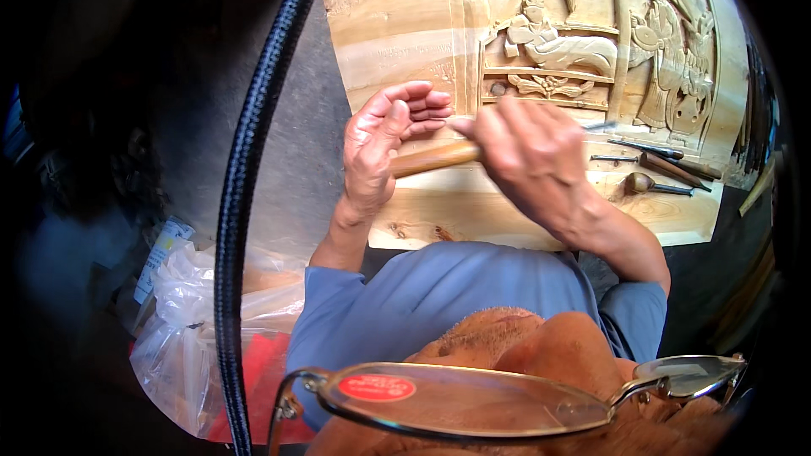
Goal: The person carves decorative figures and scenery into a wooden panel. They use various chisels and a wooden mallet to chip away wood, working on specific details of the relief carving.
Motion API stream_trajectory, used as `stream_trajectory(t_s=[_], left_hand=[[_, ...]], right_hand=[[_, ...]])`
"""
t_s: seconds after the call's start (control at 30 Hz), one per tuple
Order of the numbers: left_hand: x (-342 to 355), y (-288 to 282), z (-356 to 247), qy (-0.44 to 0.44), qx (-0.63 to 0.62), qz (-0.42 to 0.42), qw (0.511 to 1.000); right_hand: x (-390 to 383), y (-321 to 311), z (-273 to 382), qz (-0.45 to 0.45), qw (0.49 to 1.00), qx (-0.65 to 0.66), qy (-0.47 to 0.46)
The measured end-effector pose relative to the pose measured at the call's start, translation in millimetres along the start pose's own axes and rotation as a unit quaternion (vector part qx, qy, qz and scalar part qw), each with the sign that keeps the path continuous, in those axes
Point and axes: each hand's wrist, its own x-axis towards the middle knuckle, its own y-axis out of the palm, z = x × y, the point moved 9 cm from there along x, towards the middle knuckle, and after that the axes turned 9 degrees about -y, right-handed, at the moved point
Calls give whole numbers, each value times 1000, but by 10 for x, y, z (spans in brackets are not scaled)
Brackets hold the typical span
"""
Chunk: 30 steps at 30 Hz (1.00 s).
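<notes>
My left hand (380,143) is raised over the board with fingers loosely curled and apart, palm turned inward; the butt of a wooden handle meets or lies just beside its palm. My right hand (528,160) is closed round that chisel (434,154), its metal tip pointing right. Above both hands is a pale carved wooden panel (557,55) with relief figures, a seated one and standing ones, and a plain left portion. Several more carving tools (663,165) with wooden and dark handles lie on the wood at the right, beside my right hand.
A dark braided hose (253,152) hangs down the left side. A plastic bag (182,312) with a red item and a white tube (156,257) sit at lower left. Wooden strips (756,194) stand at the far right edge. Glasses (507,397) show close along the bottom.
</notes>
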Motion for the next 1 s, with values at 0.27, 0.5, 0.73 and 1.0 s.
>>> stream_trajectory(t_s=[0.27, 0.5, 0.73, 1.0], left_hand=[[-307, 518, -493, 357, 458, -52, 813], [-481, 1580, -422, 590, 423, 5, 687], [19, 1950, -320, 583, 439, -39, 682], [385, 2128, -255, 610, 461, -95, 637]], right_hand=[[-924, -1076, -879, -112, 965, 43, 235], [-1242, -552, -1271, -169, 834, 425, 309], [-1178, -193, -1431, -127, 727, 587, 334], [-1439, -28, -2196, -150, 612, 686, 364]])
